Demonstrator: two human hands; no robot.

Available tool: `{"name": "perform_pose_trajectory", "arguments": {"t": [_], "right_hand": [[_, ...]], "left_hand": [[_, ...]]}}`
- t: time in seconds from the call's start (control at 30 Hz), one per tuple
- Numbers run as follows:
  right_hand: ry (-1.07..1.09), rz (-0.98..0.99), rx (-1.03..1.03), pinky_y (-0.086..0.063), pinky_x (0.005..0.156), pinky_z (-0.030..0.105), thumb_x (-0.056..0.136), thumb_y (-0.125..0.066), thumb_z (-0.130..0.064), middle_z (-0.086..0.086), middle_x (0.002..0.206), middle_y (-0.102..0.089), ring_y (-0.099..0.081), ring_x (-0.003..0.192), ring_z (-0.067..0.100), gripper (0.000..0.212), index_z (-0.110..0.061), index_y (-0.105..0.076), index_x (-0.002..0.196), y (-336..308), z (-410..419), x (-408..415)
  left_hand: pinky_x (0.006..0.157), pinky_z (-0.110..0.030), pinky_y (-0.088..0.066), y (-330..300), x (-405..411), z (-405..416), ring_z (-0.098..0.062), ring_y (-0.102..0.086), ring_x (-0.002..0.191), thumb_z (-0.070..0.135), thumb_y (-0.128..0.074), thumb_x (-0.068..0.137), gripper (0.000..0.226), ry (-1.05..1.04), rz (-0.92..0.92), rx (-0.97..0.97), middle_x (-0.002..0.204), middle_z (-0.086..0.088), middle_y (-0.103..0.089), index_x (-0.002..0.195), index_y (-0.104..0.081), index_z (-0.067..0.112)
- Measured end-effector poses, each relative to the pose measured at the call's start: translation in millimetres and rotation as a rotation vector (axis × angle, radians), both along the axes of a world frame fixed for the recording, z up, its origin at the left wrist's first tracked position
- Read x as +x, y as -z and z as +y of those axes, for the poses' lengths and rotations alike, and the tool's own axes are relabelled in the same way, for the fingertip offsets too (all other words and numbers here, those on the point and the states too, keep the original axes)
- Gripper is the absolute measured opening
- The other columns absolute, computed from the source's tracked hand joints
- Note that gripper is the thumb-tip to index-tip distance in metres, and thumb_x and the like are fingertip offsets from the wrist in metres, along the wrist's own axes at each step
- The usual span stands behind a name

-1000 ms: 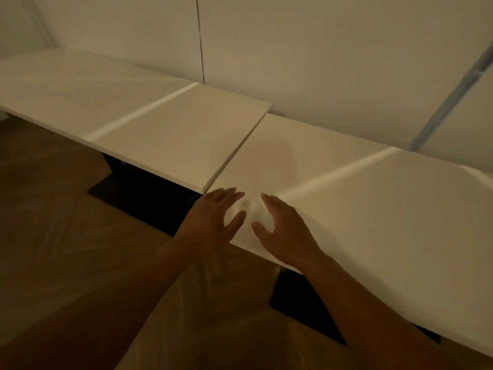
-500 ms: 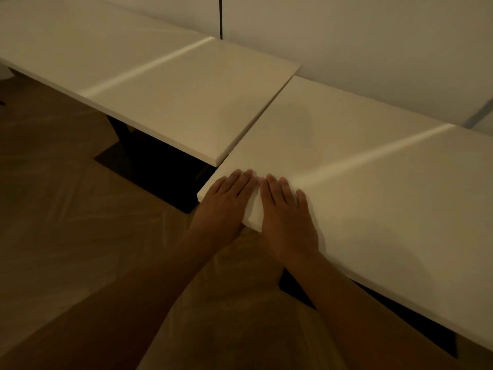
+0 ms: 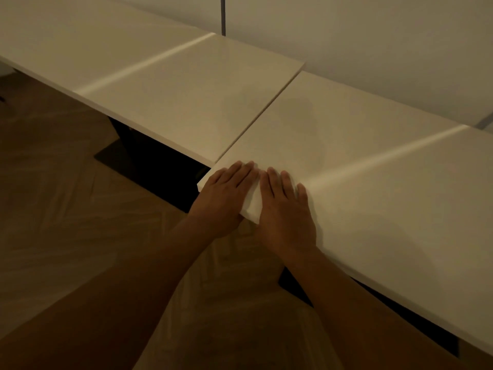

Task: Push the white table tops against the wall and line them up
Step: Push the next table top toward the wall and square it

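Note:
Two white table tops stand side by side along the wall point(image 3: 346, 36). The left table top point(image 3: 186, 97) has its far right corner close to the wall. The right table top point(image 3: 373, 182) touches it along one seam, and its near left corner sticks out toward me past the left top's front edge. My left hand point(image 3: 224, 198) lies flat over that corner, with the palm on the front edge. My right hand point(image 3: 285, 212) lies flat just beside it on the same front edge, fingers pointing at the wall. Neither hand grips anything.
Black table bases point(image 3: 149, 161) stand on the wooden floor point(image 3: 66, 209) under both tops. A dark vertical seam point(image 3: 223, 14) runs down the wall behind the left top. A grey bar point(image 3: 484, 124) leans at the far right.
My hands, spread and hovering a second ago, have come together and settled flat on the right top's near corner. The view has moved closer and tilted downward.

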State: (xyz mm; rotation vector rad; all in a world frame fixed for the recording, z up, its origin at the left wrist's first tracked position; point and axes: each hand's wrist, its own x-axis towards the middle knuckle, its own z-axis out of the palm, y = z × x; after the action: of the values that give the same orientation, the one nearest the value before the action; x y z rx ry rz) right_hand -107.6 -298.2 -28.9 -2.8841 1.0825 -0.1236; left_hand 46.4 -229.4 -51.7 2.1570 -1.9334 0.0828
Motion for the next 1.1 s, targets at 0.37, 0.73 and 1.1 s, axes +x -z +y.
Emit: {"name": "perform_pose_trajectory", "arguments": {"t": [0.37, 0.73, 1.1], "right_hand": [[0.007, -0.013, -0.026, -0.008, 0.123, 0.054, 0.084, -0.068, -0.042, 0.008, 0.167, -0.004, -0.001, 0.154, 0.031, 0.105, -0.014, 0.000, 0.159, 3, -3, 4], [-0.017, -0.043, 0.021, -0.009, 0.123, 0.054, 0.079, -0.066, -0.060, 0.005, 0.167, -0.009, -0.004, 0.154, 0.029, 0.109, -0.014, -0.006, 0.158, -2, -6, 2], [0.245, -0.688, 0.463, -0.029, 0.119, 0.034, 0.084, -0.077, -0.031, -0.013, 0.164, -0.015, -0.021, 0.148, 0.004, 0.109, -0.038, 0.003, 0.158, -58, 32, -159]], "left_hand": [[0.123, -0.043, -0.016, 0, 3, -5, -0.026, -0.018, 0.155, 0.041, -0.073, 0.085, 0.094, -0.002, -0.025, -0.002, 0.168, -0.006, -0.021, 0.160, -0.023, 0.014], [0.123, -0.047, -0.017, -15, 1, -10, -0.034, -0.014, 0.155, 0.055, -0.073, 0.082, 0.109, 0.038, -0.020, 0.118, 0.169, -0.012, -0.016, 0.161, -0.015, 0.008], [0.115, -0.053, -0.035, -79, -123, -20, -0.022, -0.026, 0.148, 0.035, -0.084, 0.079, 0.113, 0.322, 0.401, 0.126, 0.166, 0.004, -0.020, 0.161, -0.006, 0.036]]}}
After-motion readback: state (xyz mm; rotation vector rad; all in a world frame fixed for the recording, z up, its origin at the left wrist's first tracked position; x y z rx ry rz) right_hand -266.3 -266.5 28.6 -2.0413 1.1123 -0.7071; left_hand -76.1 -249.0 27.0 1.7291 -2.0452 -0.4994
